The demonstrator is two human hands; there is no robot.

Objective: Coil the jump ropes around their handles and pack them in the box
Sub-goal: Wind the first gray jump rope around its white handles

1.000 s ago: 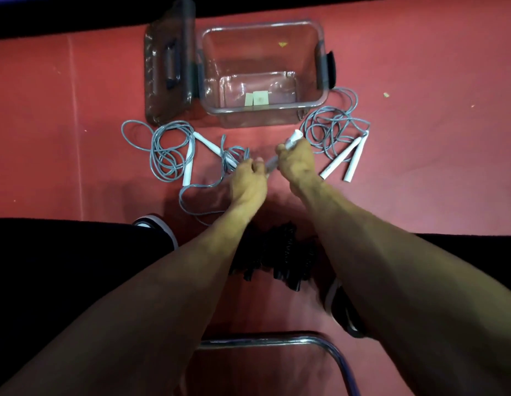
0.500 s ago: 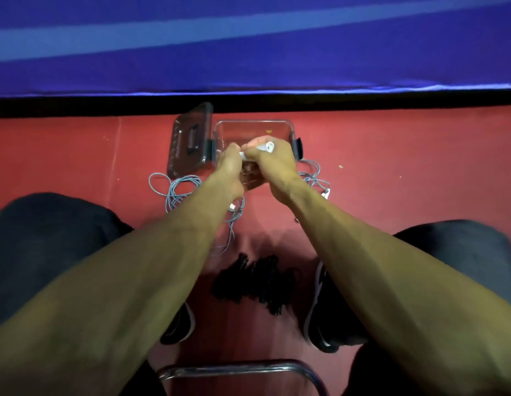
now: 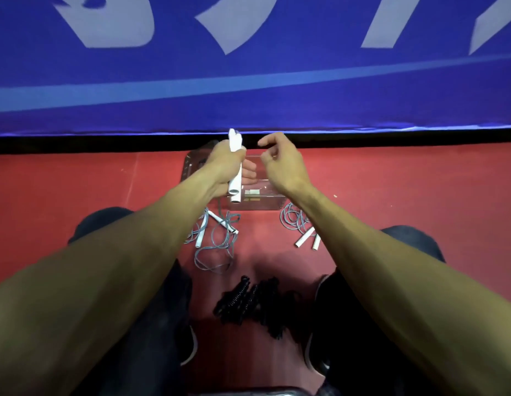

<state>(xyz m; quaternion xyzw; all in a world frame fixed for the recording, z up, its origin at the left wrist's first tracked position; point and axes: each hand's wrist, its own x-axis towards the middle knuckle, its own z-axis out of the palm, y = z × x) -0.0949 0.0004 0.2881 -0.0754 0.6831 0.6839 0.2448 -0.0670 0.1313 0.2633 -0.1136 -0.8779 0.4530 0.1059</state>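
- White plastic handles [image 3: 236, 167], two held together, stand nearly upright in my left hand [image 3: 224, 165]; my fingers wrap round their middle, with the tips poking out above my fist and the butt ends below it.
- My right hand [image 3: 280, 164] is raised beside them, just apart, holding nothing; thumb and forefinger curve loosely toward each other with a gap between.
- Both my forearms reach forward from the lower corners, converging over the box.
- The grey cord [image 3: 220, 244] of the rope I hold hangs down from my left hand and lies in loose loops on the red floor [image 3: 77, 195] between my knees; where exactly it leaves the handles is hidden behind my wrist.
- The clear box [image 3: 262, 200] sits on the floor right behind my hands, which cover most of it; only its near wall and a few small labels inside show clearly.
- Its lid [image 3: 191, 164] lies to the left of it, mostly hidden by my left hand.
- A second rope [image 3: 201, 230] lies left of the loops, partly under my left forearm.
- A third rope [image 3: 301, 228] lies right of the box, its two white handles side by side, its coil cut off by my right forearm.
- A black coiled cord [image 3: 248, 301] is heaped nearer me, between my shoes; its shape is hard to make out.
- A blue banner [image 3: 248, 81] fills the background.
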